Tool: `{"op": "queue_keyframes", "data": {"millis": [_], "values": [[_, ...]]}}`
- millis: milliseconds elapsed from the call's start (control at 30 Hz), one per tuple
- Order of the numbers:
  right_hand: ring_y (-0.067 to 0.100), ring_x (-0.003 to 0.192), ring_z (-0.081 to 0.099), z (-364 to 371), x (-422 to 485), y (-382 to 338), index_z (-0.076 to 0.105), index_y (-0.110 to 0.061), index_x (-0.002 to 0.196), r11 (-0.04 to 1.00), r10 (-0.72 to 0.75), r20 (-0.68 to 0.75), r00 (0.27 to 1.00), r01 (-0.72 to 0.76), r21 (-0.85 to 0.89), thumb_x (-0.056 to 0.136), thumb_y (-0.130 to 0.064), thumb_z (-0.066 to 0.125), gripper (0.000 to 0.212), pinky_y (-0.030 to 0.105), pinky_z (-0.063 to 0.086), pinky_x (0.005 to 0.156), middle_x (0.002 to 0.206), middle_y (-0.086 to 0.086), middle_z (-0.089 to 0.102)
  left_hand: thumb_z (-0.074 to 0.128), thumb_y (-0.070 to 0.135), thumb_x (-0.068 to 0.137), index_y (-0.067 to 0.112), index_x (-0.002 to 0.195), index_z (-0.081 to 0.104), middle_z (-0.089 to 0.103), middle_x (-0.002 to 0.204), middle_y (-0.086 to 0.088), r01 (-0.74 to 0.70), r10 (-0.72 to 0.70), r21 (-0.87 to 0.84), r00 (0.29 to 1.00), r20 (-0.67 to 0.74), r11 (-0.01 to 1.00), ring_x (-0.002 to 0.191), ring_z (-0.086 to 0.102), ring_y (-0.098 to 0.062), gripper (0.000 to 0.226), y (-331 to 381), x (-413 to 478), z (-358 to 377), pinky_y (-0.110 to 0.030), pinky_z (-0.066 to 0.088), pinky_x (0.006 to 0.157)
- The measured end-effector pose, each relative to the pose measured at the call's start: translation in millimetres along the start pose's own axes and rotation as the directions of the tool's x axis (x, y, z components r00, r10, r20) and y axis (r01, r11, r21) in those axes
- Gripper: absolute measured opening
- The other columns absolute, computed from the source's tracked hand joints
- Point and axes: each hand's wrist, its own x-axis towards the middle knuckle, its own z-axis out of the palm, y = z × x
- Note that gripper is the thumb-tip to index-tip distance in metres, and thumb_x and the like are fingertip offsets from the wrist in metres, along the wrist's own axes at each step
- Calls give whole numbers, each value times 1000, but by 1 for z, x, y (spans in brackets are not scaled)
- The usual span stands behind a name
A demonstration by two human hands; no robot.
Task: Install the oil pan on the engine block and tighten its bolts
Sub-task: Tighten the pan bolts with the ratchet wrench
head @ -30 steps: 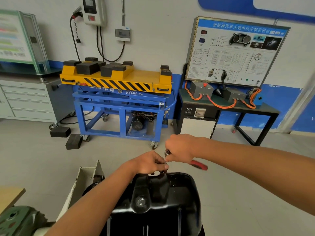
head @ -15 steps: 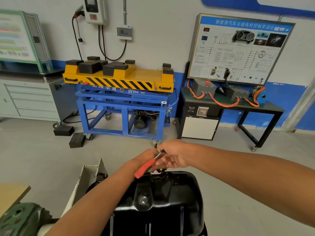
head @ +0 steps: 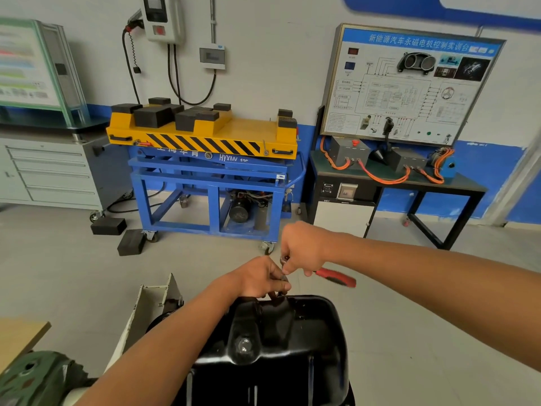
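Note:
The glossy black oil pan (head: 292, 341) fills the lower middle of the head view, with its drain plug (head: 244, 345) facing up. At the pan's far rim my left hand (head: 260, 276) pinches the socket end of a ratchet. Just above it my right hand (head: 301, 249) grips the ratchet head, and the red handle (head: 336, 276) sticks out to the right. The bolt under the socket is hidden by my fingers. The engine block beneath the pan is out of sight.
A white stand bracket (head: 146, 306) and a green part (head: 32, 376) lie left of the pan. Across the grey floor stand a blue and yellow lift cart (head: 210, 159), a training board on a black table (head: 409, 118), a grey drawer cabinet (head: 49, 174) and two black blocks (head: 120, 234).
The red ratchet handle swung from the left, over my left wrist, back round to the right. My left hand stayed at the pan's far rim.

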Motion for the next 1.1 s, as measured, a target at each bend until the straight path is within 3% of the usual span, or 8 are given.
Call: {"op": "queue_keyframes", "data": {"millis": [100, 167, 367, 500, 600, 767, 1000, 1100], "values": [[24, 82, 61, -3, -3, -1, 73, -8, 101, 974, -141, -62, 988, 127, -188, 90, -13, 71, 12, 32, 49, 67, 73, 1, 56, 71, 23, 93, 8, 92, 79, 71, 76, 9, 6, -6, 16, 1000, -11, 1000, 59, 60, 5, 17, 0, -1, 0, -12, 47, 61], [25, 73, 55, -1, -2, -1, 72, -11, 103, 934, -224, -79, 971, 191, -302, 87, 3, 60, 25, 36, 48, 63, 75, 2, 49, 72, 23, 93, 6, 92, 79, 72, 78, 9, 14, -14, 13, 999, -30, 1000, 61, 62, 5, 18, -1, -1, -1, -11, 47, 60], [29, 84, 60, 11, -3, 4, 66, -17, 109, 884, -343, -83, 936, 292, -366, 85, 10, 52, 39, 45, 54, 67, 104, 7, 63, 70, 22, 94, 4, 89, 76, 74, 92, 1, 7, -5, 32, 999, -38, 999, 64, 62, 11, 20, -2, -4, -2, -6, 44, 57], [27, 63, 53, 15, -7, 15, 56, -10, 100, 944, -255, -128, 959, 218, -248, 87, 11, 51, 26, 42, 47, 58, 76, 10, 55, 69, 23, 95, 3, 95, 77, 68, 66, 15, 30, -30, -4, 999, -22, 1000, 53, 58, 6, 22, 0, -4, 0, -7, 41, 52], [28, 69, 54, 14, -9, 18, 58, -8, 96, 961, -191, -123, 974, 159, -227, 97, -7, 54, 4, 42, 46, 62, 81, 9, 57, 68, 26, 95, 11, 91, 77, 67, 67, 12, 24, -24, -6, 1000, -13, 1000, 54, 57, 6, 18, 2, -5, 1, -8, 41, 52], [27, 75, 58, 17, -13, 11, 60, -7, 93, 990, -75, -139, 987, 57, -128, 100, -34, 55, 29, 39, 47, 62, 74, 1, 45, 69, 30, 94, 6, 88, 76, 63, 63, 7, 30, -30, 7, 999, -11, 1000, 52, 54, 1, 26, 4, -5, 2, -10, 40, 50], [24, 65, 71, 27, -5, -7, 58, -9, 67, 934, 165, -98, 981, -124, 335, 94, -31, 60, 35, 36, 57, 63, 72, 14, 72, 68, 29, 95, 20, 67, 67, 56, 57, 6, -3, 3, 45, 1000, -4, 999, 51, 48, -3, 29, 5, -7, 0, -15, 40, 54], [14, 40, 58, 33, -2, -13, 58, -6, 69, 825, 247, -20, 969, -200, 529, 98, -25, 54, 34, 20, 41, 40, 52, 10, 63, 67, 16, 93, 33, 51, 61, 49, 45, 18, -2, 3, 48, 1000, -7, 999, 44, 44, 1, 46, 5, -6, -1, -13, 37, 52]]}}
